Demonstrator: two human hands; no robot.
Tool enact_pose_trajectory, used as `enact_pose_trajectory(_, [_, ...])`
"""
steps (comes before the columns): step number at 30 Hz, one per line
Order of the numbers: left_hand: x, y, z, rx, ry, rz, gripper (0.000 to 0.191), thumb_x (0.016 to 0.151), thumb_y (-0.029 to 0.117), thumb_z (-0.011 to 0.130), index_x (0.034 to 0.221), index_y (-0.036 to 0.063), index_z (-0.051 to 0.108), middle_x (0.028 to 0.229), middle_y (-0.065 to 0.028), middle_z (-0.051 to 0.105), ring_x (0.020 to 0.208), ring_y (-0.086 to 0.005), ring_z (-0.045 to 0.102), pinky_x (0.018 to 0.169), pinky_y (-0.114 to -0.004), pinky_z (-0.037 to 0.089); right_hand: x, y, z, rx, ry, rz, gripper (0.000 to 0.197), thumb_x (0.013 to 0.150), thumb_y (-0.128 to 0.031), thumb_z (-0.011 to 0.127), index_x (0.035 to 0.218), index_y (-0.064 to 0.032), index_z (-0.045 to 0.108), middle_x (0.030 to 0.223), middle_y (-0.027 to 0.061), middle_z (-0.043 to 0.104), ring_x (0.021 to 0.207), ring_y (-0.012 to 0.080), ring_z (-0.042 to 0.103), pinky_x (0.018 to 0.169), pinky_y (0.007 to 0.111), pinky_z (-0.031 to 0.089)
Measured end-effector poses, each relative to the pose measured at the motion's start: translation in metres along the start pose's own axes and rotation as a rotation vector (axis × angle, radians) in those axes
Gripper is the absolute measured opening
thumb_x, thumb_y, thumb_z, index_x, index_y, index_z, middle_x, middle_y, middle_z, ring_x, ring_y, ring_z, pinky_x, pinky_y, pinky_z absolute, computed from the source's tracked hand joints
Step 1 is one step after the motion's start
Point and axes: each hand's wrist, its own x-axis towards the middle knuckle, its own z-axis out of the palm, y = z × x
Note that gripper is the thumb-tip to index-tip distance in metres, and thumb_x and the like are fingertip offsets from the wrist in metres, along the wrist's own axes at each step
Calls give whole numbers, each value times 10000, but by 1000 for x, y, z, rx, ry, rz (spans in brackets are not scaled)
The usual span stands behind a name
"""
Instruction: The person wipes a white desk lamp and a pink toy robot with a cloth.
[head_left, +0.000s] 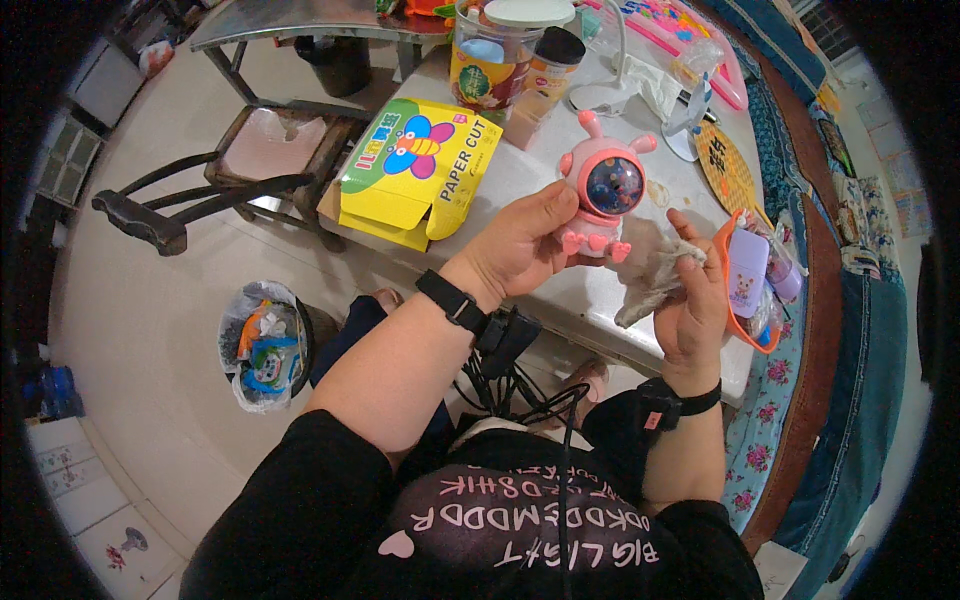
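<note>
My left hand (517, 244) grips a pink plastic astronaut-bunny figure (598, 184), thumb on its side and fingers behind and beneath. The figure is upright above the near part of the white table (570, 289), its round dark, patterned window facing up toward me. Between the fingers and thumb of my right hand (690, 315) hangs a crumpled greyish cloth (652, 279), just right of the figure and apart from it. Close by that hand stands an orange basket (729, 281) holding a lilac case with a bear picture (748, 274) and other small items.
A yellow paper-cut box (420, 169) lies at the table's left edge. Behind stand a clear plastic tub (491, 64), a white desk lamp (600, 94) and a yellow hand fan (724, 169). A wooden chair (277, 142) and a lined trash bin (266, 349) are on the left.
</note>
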Motion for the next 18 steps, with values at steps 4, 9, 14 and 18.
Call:
enact_pose_trajectory(4, [-2, 0, -2, 60, 23, -40, 575, 904, 450, 590, 1306, 55, 477, 1170, -105, 610, 1065, -222, 610, 900, -416, 515, 1, 3, -2, -362, -24, -159, 128, 872, -16, 604, 985, -42, 552, 943, 29, 573, 807, 135, 568, 740, 260, 496])
enact_pose_trajectory(9, [0, -3, 7, 144, 15, -31, 558, 960, 407, 525, 1405, 105, 375, 1249, -64, 568, 1049, -155, 588, 862, -322, 499, -3, 2, 15, -913, -287, -481, 139, 812, 10, 644, 940, -28, 605, 911, 72, 560, 766, 161, 573, 676, 270, 483])
enact_pose_trajectory(14, [0, 0, 17, 150, -41, 11, 593, 964, 386, 528, 1434, 77, 341, 1294, -67, 540, 1111, -146, 552, 911, -292, 471, -9, 6, 35, -1159, -392, -736, 251, 808, 31, 653, 1032, -77, 686, 874, 79, 522, 725, 186, 581, 626, 286, 491])
enact_pose_trajectory(18, [-1, 0, 20, 125, -82, 25, 593, 963, 383, 529, 1432, 69, 346, 1304, -67, 530, 1134, -146, 538, 921, -284, 462, -5, 5, 19, -1209, -451, -659, 229, 840, 32, 612, 1029, -71, 690, 869, 80, 519, 742, 183, 593, 634, 269, 503])
